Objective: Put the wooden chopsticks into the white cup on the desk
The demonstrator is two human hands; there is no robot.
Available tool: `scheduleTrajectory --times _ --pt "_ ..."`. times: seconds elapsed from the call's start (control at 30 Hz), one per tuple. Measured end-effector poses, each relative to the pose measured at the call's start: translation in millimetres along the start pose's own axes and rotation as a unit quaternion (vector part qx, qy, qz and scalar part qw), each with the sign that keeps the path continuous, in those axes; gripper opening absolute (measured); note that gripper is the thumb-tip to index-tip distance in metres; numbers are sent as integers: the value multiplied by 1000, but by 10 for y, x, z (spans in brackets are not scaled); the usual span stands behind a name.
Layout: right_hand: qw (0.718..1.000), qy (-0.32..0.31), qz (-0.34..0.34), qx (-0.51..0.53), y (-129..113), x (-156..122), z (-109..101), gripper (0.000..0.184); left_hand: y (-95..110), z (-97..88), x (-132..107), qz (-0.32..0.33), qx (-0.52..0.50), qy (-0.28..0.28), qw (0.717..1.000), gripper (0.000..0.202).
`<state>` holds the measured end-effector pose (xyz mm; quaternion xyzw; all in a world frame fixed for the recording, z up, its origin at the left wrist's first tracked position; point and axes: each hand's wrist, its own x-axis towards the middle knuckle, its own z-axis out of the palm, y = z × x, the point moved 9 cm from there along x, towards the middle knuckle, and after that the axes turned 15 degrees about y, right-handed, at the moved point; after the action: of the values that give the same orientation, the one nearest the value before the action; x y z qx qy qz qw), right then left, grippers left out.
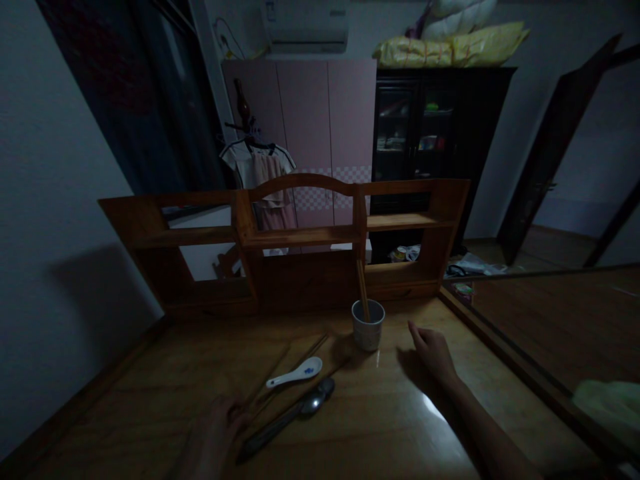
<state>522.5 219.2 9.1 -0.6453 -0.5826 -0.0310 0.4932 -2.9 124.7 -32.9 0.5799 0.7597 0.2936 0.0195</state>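
- Cup on the table, in front of the shelf at its back; sticks stand in the cup, leaning toward the shelf.
- Soup spoon left of the cup and nearer the person; chopsticks lie just behind it.
- Spoon in front of the soup spoon.
- Left hand left of the spoon, by the chopsticks' near ends; right hand right of the cup.
- Behind the shelf, wardrobe left, cabinet right, with bags on top.
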Motion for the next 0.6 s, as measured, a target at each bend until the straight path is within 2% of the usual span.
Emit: scheduleTrajectory --times 0.27,0.43,0.6 --pt "1000 0 -2 -3 6 -4 -15 64 81 258 -62 -16 -36 -45 998 24" --pt "1000 -4 -5 0 8 -5 1 64 4 323 10 -51 -23 -85 995 29" --pt "1000 -5 -4 1 20 -3 7 65 77 281 33 -50 -30 -101 993 24"
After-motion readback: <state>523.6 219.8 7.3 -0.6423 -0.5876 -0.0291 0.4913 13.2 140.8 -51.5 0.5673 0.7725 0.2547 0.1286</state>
